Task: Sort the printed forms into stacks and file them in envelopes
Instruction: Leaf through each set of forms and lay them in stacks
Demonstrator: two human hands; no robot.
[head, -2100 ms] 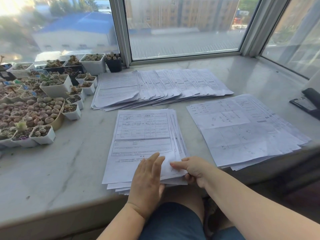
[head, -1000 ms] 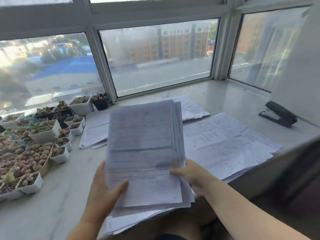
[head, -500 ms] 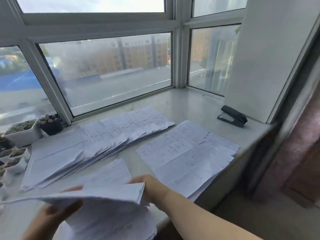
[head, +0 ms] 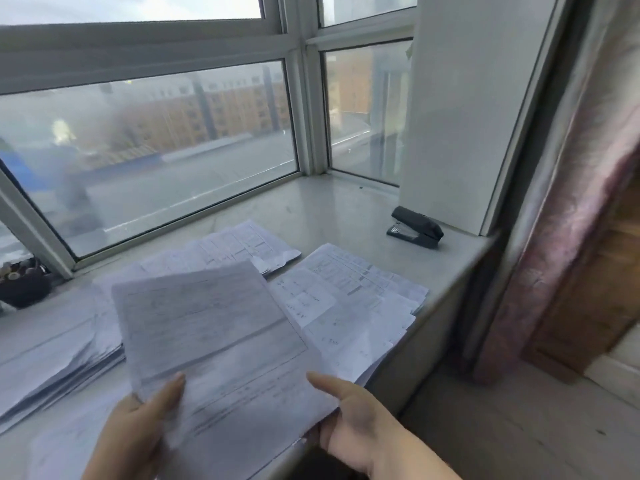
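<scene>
Sheaf of forms now lifted off the sill, tilted up btwn both hands: left hand thumb-pinches its near edge, right hand grips the right edge. 2 stacks stay beyond the hands; prob. being squared for filing.

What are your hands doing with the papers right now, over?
Left hand and right hand both hold the stack of forms, lifted off the sill. Two more piles lie below. No envelopes in sight. Nothing in the way.

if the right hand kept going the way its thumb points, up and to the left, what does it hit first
Probably nothing new: the right hand already grips the held stack of forms, and its thumb lies across that top sheet. Past the stack lies the fanned row of forms, though depth is unclear.
</scene>
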